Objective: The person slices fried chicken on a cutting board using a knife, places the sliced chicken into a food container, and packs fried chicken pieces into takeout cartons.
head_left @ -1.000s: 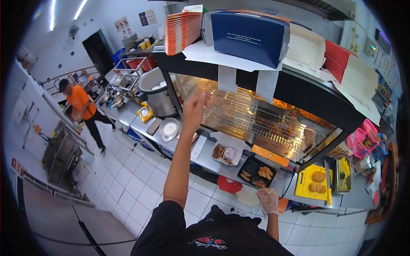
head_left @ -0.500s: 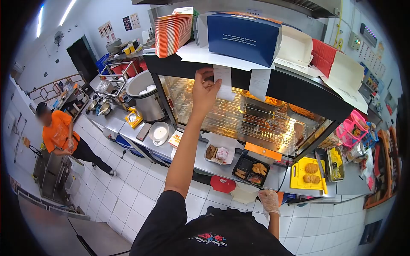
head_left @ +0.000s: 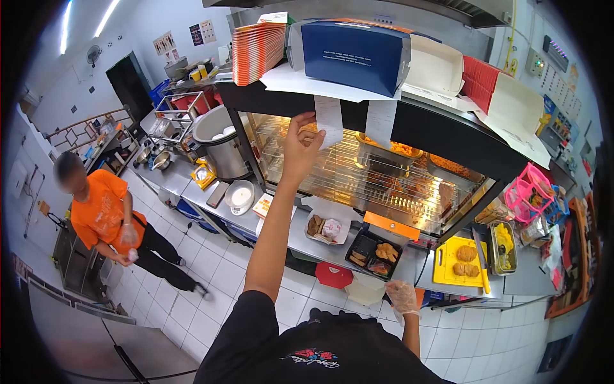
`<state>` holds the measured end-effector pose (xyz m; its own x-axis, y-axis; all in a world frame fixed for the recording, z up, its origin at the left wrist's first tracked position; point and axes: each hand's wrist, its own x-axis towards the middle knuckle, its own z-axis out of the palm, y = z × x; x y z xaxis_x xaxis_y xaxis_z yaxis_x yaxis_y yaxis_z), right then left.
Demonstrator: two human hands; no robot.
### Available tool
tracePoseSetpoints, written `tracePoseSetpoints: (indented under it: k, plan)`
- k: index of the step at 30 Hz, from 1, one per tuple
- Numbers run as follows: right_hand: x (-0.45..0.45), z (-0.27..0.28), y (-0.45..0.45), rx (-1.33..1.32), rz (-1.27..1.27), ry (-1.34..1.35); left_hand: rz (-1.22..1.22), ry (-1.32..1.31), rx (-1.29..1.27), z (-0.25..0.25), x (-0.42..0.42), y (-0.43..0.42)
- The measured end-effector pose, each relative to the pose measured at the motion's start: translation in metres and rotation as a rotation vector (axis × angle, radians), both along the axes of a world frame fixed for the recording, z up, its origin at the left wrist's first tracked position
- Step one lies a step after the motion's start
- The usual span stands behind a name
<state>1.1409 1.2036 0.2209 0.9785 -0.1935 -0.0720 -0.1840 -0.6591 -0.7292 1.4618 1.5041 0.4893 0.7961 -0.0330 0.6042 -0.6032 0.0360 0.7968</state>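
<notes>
My bare left hand is raised at the front of the heated display cabinet. Its thumb and fingers close on the lower left edge of a paper receipt hanging from the cabinet's top. A second receipt hangs to the right, untouched. Low by the counter edge, my right hand wears a clear plastic glove; its fingers are loosely apart and I see nothing in them. Nearest to it is a black meal box with fried pieces. Left of that stands a white paper box holding food and a wrapped item.
On the cabinet lie a dark blue carton and stacked orange-edged cartons. A yellow cutting board holds two browned pieces, with a knife alongside. A person in an orange shirt stands at left, near a large cooker.
My left hand has lowered slightly, its thumb now over the receipt's lower edge. My right hand's fingers have spread a little. The person in orange has come closer.
</notes>
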Motion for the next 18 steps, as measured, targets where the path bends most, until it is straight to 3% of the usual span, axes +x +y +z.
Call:
tracePoseSetpoints:
  k: [11, 18]
  plan:
    - [-0.007, -0.037, -0.023, 0.051, 0.054, 0.030, 0.047, 0.016, -0.048, -0.024, -0.008, -0.011]
    - [-0.010, -0.020, -0.027, 0.015, 0.094, -0.022, 0.116, 0.060, -0.013, -0.015, -0.018, -0.014]
